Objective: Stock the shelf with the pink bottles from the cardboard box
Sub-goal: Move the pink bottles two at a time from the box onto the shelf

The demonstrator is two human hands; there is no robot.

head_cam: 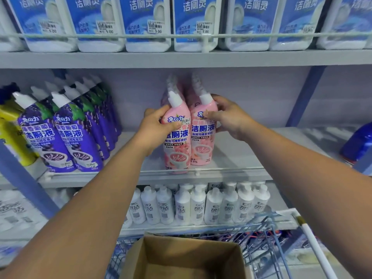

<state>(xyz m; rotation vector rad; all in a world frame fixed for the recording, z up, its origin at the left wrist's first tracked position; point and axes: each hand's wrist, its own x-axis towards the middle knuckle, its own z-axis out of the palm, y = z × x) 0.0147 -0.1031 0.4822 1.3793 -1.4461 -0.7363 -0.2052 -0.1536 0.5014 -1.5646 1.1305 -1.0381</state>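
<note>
Setting: I am looking at a store shelving bay; the middle shelf point(231, 156) runs across centre frame behind a low front rail point(221, 169).
Left hand: my left hand point(159, 127) is curled round the shoulder of the front-left pink bottle point(177, 137), thumb across the label, fingers behind it.
Right hand: my right hand point(227, 117) grips the front-right pink bottle point(202, 135) at the neck and upper label, fingers wrapped.
Task items: both bottles stand upright, touching each other, at the shelf front just behind the rail. More pink bottles point(181, 87) are lined up behind them toward 12 o'clock.
Source: the cardboard box point(181, 258) sits at 6 o'clock in a wire cart point(267, 238); the part of its interior I can see holds no bottles.
Neighbours: purple bottles point(66, 129) at 9 o'clock, well apart from the pink row; white bottles point(197, 204) on the shelf below; blue-labelled containers point(145, 23) above at 12 o'clock.
Step in hand (judgement): seating and facing the front pair.
Procedure: I would keep both bases flat, press the pair back until snug against the row, turn labels square to the aisle, then let go of one hand at a time.
Caution: tall narrow bottles may tip; I would check that they stand steady before letting go.
</note>
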